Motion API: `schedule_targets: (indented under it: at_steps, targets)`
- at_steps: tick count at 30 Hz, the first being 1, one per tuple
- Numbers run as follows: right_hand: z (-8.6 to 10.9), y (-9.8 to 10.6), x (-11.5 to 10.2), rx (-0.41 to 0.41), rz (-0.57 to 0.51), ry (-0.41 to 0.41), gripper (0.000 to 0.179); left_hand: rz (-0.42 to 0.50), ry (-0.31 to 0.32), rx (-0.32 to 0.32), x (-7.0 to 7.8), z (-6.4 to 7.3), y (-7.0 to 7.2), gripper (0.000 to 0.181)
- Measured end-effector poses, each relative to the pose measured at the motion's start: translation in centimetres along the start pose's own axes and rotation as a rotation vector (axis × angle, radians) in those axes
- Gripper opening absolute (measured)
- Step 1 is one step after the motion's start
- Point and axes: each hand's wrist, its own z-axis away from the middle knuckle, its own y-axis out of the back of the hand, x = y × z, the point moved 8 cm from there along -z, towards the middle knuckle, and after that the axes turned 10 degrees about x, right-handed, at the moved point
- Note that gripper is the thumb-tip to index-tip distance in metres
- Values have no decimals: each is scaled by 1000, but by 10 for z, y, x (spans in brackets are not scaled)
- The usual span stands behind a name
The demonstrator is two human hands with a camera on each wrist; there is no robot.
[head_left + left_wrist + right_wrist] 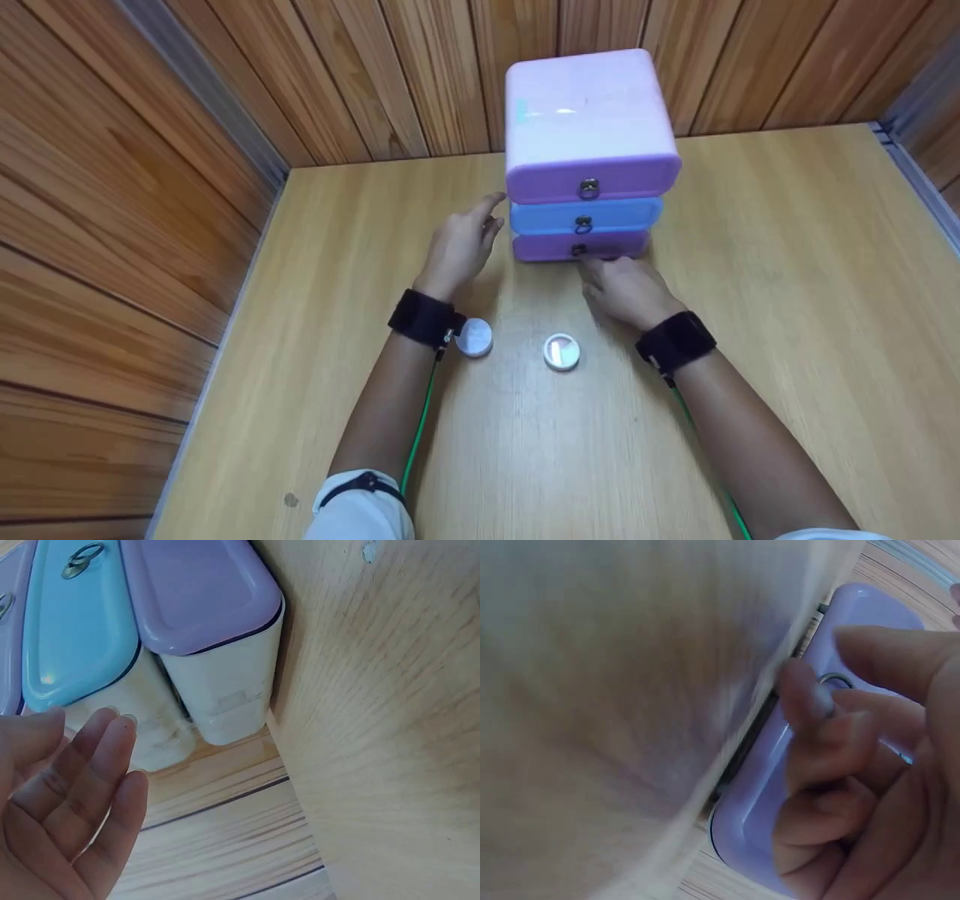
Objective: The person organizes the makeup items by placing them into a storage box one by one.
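Note:
A stack of three small drawers stands at the back of the table: a pink-and-purple top drawer, a blue middle drawer and a purple bottom drawer. My right hand is at the bottom drawer's front. In the right wrist view its index finger is hooked at the metal ring pull, with the thumb close above and the other fingers curled. Beside the stack's left side is my left hand, fingers loosely bent and holding nothing. In the left wrist view its fingertips overlap the blue drawer's side.
Two small round pieces lie on the table between the forearms: a whitish disc beside the left wristband and a white-rimmed disc with a shiny top. Wood-plank walls rise behind and at the left. Green cables run along both arms.

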Motion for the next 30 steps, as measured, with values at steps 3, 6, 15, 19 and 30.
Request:
schedule_targets:
  at_steps: [3, 6, 15, 19, 30]
  targets:
    - [1, 0, 7, -14, -6, 3, 38, 13, 0, 5, -1, 4, 2, 32]
    - [1, 3, 14, -25, -15, -27, 37, -12, 15, 6, -5, 7, 8, 29]
    - [10, 19, 33, 13, -24, -147, 26, 9, 126, -90, -22, 14, 4, 27]
    - [15, 21, 29, 29, -23, -139, 20, 40, 131, -126, -22, 15, -2, 27]
    - [35, 29, 11, 51, 4, -62, 8, 45, 3, -159, 18, -7, -27, 30]
